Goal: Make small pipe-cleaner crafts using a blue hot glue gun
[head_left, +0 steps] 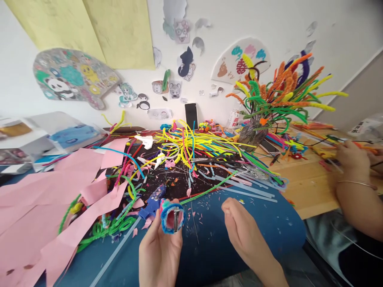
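My left hand [161, 251] grips a small round hair clip [167, 229] made of fuzzy pipe cleaner, with a blue rim and pink middle. A metal clip shows on the side facing me. My right hand [239, 223] is closed, its fingers curled together above the blue mat [209, 227]; anything inside them is hidden. Just beyond my left hand lies a blue glue gun [154, 201], with a long translucent glue stick [115, 253] running from its back. A green pipe cleaner [212, 187] stretches across the mat's far side between my hands.
Pink sheets [36, 207] and coiled green pipe cleaners [115, 231] cover the left. Yellow pipe cleaners [200, 139] pile up ahead, before a phone [191, 114]. Loose glue sticks [248, 189] lie right of centre. A vase [254, 131] stands near another person's hand [353, 159].
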`<state>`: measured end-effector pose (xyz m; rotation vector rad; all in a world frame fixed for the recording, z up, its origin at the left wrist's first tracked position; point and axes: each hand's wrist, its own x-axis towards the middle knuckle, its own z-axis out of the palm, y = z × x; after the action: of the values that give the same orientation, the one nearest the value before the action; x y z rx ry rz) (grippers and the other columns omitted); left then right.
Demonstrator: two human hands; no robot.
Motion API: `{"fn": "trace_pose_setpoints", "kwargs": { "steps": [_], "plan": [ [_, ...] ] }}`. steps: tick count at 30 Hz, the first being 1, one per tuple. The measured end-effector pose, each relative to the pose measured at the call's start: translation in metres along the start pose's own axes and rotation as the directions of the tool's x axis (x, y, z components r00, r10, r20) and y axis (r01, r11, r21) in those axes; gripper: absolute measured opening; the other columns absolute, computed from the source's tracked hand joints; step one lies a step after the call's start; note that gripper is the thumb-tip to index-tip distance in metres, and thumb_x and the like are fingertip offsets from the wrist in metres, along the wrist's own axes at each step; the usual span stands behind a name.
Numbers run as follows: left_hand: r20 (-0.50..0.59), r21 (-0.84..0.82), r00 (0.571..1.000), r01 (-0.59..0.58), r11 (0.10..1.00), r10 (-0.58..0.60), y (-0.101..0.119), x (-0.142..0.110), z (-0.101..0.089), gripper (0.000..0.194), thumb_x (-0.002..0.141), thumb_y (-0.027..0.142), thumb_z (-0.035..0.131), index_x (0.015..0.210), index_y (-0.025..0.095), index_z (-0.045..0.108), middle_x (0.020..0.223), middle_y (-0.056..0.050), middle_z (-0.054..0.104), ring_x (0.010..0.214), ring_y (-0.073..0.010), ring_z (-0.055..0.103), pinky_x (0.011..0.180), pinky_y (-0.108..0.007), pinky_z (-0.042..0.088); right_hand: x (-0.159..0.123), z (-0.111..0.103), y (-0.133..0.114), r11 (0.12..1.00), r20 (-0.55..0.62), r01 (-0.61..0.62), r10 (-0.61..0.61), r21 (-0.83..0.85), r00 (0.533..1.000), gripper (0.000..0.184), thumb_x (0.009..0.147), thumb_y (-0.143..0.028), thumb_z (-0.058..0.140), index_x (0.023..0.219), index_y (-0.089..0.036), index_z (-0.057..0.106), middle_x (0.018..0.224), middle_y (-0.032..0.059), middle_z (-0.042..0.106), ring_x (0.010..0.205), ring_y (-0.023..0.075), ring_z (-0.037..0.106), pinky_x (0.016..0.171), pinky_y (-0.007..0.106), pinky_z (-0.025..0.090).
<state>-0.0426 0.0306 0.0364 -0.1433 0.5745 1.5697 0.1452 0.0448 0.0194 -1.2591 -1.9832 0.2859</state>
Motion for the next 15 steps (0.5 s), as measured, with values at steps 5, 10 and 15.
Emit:
{"fn": "trace_pose_setpoints", "kwargs": {
  "steps": [5,10,15],
  "plan": [
    [-0.098,0.013,0.995,-0.011,1.0,0.012,-0.001,-0.005,0.005,0.053,0.097,0.006,0.025,0.082,0.009,0.075,0.086,-0.013,0.079,0.081,-0.0167,0.076,0.075,-0.021,0.061,0.0,-0.001,0.01,0.984,0.097,-0.159,0.167,-0.084,0.981,0.022,0.1,-0.032,0.039,0.079,-0.025,0.041,0.065,-0.0055,0.047,0.054,0.0132,0.047,0.052,0.024,0.04],
    [-0.003,-0.038,0.999,0.053,0.998,-0.053,0.0,0.0,-0.007,0.051,0.098,0.01,0.023,0.093,0.008,0.073,0.091,-0.015,0.077,0.09,-0.0184,0.075,0.082,-0.023,0.06,0.002,-0.002,0.011,0.969,0.128,-0.237,0.244,-0.063,0.961,0.019,0.101,-0.033,0.034,0.085,-0.025,0.042,0.063,-0.0057,0.052,0.051,0.0133,0.052,0.048,0.023,0.038],
    [0.23,-0.103,0.957,0.206,0.973,-0.178,0.001,0.003,-0.013,0.049,0.097,0.008,0.019,0.121,0.009,0.061,0.095,-0.014,0.074,0.101,-0.017,0.071,0.093,-0.024,0.055,0.003,0.003,0.011,0.968,0.155,-0.135,0.169,-0.21,0.973,0.035,0.102,-0.037,0.034,0.071,-0.024,0.042,0.062,-0.0031,0.053,0.057,0.016,0.054,0.054,0.027,0.038]
  ]
}}
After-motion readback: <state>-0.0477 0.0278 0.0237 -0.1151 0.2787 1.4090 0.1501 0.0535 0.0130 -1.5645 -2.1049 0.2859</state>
